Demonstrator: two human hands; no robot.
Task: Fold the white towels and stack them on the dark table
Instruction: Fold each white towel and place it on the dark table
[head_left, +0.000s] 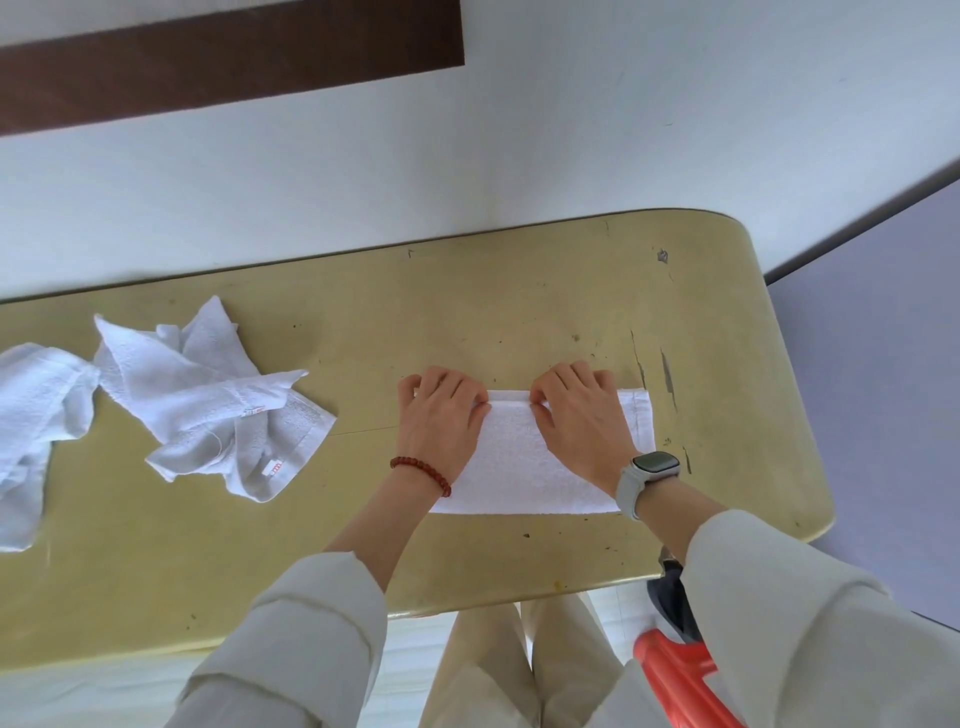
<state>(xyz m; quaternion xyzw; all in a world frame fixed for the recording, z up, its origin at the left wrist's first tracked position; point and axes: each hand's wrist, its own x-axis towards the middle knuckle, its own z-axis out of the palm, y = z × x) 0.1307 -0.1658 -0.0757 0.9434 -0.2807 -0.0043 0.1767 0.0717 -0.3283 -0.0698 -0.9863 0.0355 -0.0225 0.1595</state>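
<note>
Crumpled towels block table left; bare strip between them and folded towel; far edge open.

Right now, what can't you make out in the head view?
- Folded towel: corners under left hand and right hand; layer count hidden.
- Towel pile: left end cut off by the frame edge; count unclear.
- Towel tags: print too small.
- Red object: mostly behind the right sleeve.

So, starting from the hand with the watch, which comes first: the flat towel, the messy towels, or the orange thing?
From the right hand:
1. Flat towel, under its fingers.
2. Orange thing, lower right, below the table edge.
3. Messy towels, far left on the table.
</note>
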